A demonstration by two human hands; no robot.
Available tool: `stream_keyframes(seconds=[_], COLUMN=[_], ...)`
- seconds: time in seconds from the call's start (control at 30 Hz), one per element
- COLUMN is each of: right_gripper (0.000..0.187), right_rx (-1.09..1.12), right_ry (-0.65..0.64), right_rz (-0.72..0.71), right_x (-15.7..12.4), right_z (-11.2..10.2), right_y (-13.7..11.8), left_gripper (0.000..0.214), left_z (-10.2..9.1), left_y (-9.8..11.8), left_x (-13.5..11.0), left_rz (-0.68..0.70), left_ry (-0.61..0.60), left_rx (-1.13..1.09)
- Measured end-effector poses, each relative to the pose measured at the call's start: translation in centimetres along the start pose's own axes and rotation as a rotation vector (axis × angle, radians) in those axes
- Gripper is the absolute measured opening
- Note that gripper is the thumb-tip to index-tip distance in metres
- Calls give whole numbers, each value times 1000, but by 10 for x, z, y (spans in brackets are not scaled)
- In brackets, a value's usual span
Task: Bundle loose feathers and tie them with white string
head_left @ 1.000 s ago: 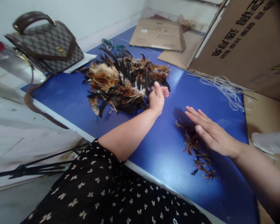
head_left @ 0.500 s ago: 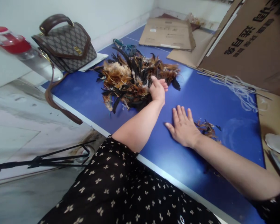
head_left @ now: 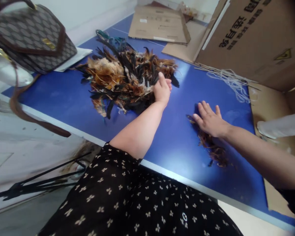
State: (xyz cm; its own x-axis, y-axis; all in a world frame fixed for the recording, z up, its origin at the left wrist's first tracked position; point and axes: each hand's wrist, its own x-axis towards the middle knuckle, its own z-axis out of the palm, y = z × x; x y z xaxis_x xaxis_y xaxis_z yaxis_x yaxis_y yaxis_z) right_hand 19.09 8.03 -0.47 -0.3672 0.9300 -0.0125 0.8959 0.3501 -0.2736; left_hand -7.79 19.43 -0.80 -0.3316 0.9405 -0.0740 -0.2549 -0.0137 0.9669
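A large pile of brown, tan and black feathers [head_left: 127, 78] lies on the blue table [head_left: 88, 127]. At its right edge is my left hand [head_left: 161, 90], turned on its side with the thumb up and the fingers loosely bent; nothing shows in it. My right hand [head_left: 210, 120] is stretched out palm down, fingers spread, over the table to the right. A thin strip of small loose feathers [head_left: 215, 150] runs from beside its thumb, partly under the palm, towards the front edge.
On the left stand a patterned handbag [head_left: 36, 36] with a hanging strap and a partly visible bottle. Flat cardboard [head_left: 159, 26] and a large carton [head_left: 255, 42] occupy the back. White string [head_left: 232, 83] lies near the carton, and a white cylinder [head_left: 280, 126] is at the right.
My right hand has moved right and away across the table, showing more of the small feathers. My left hand stays by the pile. The view has swung to the right.
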Motion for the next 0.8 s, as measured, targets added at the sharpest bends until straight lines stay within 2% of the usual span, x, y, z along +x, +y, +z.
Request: stream_keyframes(seconds=[0.1,0.17,0.27,0.33,0.43,0.53,0.63,0.7,0.8], right_gripper=[80,82,96,96,95,93,90,88,86], right_rx=[31,81,170,207,224,227,200,190,180], right_ry=[-26,-87,-252,-335,-322,-238,-146,-70,39], right_rz=[-70,-234,-490,-587,-636,-621,-631,-638,-654], right_x=[-79,-135,-202,-224,-216,-174,-125,-103,-99], right_z=[-36,-45,-33,-19,-4,-3,-6,-9,-17], right_y=[0,-16,-43,-54,-50,-31,-13,-7,-8], left_gripper=[85,87,84,82,79,78,81,81,80], left_z=[3,4,3,3,2,0,-3,-6,-9], left_y=[-8,-12,-16,-17,-19,-22,-21,-19,-18], left_x=[0,0,0,-1,-4,-10,-19,-25,-28], left_rz=[36,48,47,63,161,335,539,630,690], left_ry=[-101,-157,-172,-178,-177,-206,-293,-354,-412], left_rx=[53,79,114,150,163,228,345,403,442])
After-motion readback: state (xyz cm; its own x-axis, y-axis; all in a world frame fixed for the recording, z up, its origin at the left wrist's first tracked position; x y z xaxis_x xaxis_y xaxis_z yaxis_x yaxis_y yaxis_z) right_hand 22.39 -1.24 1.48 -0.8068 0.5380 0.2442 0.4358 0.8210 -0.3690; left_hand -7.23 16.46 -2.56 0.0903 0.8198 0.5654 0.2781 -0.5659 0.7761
